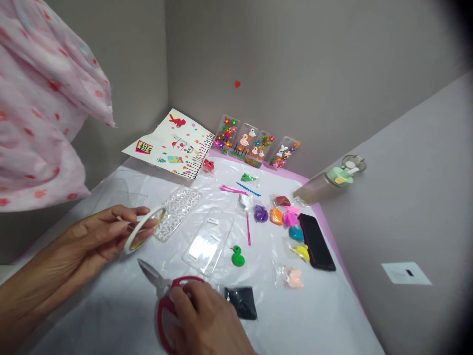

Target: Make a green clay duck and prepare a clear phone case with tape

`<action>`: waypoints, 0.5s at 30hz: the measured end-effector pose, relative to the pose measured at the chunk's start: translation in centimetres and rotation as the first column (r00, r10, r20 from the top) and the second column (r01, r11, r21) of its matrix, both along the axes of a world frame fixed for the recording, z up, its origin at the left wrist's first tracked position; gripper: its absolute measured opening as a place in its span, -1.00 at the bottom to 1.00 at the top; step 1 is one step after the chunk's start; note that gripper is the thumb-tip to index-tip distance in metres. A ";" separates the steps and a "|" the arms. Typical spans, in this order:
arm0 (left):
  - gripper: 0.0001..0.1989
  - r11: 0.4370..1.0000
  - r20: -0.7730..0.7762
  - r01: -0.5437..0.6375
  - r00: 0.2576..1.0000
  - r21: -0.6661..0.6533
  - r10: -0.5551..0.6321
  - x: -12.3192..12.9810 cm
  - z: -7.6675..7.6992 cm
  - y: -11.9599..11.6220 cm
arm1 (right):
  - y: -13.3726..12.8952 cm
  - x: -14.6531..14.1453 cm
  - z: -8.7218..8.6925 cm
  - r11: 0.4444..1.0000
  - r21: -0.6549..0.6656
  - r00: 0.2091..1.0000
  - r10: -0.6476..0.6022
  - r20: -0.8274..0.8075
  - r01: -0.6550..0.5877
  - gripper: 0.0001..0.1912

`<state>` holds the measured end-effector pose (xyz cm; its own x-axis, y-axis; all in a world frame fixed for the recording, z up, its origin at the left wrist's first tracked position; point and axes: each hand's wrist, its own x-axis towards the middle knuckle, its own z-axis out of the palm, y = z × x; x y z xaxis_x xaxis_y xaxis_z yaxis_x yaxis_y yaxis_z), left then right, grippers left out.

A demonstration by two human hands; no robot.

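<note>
My left hand (99, 229) grips a roll of tape (138, 231), a white ring with a yellowish inner core, raised on edge at the left. Low in the middle, my right hand (207, 315) has its fingers curled at the red handles of the scissors (166, 291). Their blades look nearly closed and point up and left, towards the tape. Beyond the scissors lie a clear phone case (209, 241) and a case with a white web-like pattern (177, 212). A small green clay duck (238, 256) lies to the right of the clear case.
A black packet (241, 302) lies beside my right hand. Bagged clay lumps, including purple (260, 213) and peach (294, 278), sit near a phone (317, 241). Decorated cases (244, 140) lean at the back beside a drawing pad (173, 143). A bottle (321, 187) stands right; pink cloth (44, 108) hangs left.
</note>
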<state>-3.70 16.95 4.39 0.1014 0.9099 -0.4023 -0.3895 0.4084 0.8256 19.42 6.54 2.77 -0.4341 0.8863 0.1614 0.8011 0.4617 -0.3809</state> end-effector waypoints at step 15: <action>-0.96 0.727 -0.596 0.533 0.774 0.433 -0.212 4.0 -0.8 -2.0 | 2.4 0.5 4.9 0.878 -0.468 0.657 -0.415 -0.629 0.106 -0.74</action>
